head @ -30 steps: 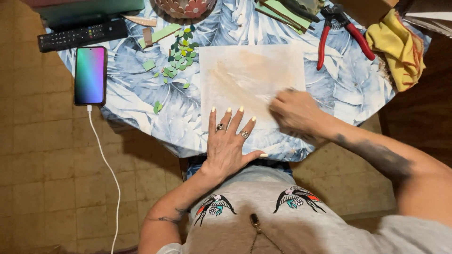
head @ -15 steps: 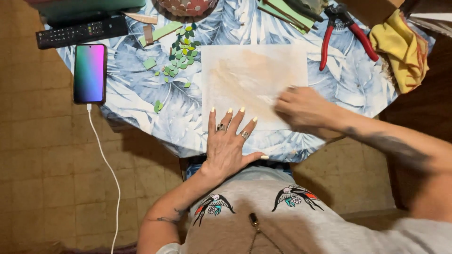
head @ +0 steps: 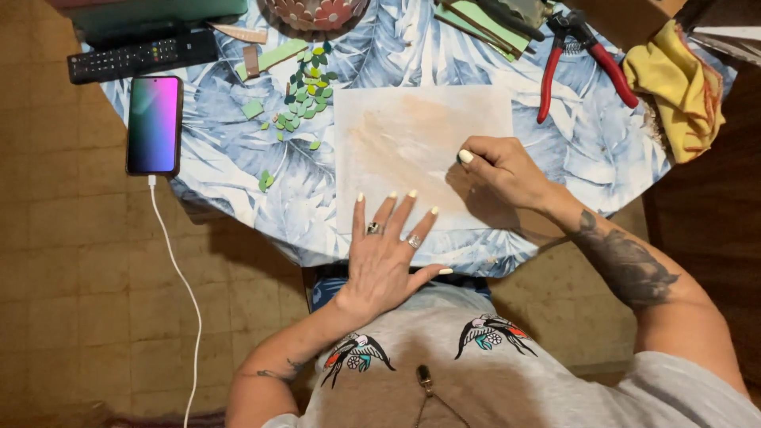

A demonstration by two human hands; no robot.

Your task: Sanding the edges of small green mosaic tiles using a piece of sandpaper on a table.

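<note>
A single head-worn camera looks straight down from above the person's chest, fairly near, onto the round bench in a blue leaf-patterned cloth; its far edge is cropped, tiled floor showing left.

round leaf-print table; tan tiled floor

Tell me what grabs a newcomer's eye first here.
A pale sheet lies mid-table on the blue leaf-print cloth, the left hand flat on its near edge, the right hand closed at its right side. A glowing phone sits left, red-handled nippers upper right.
</note>
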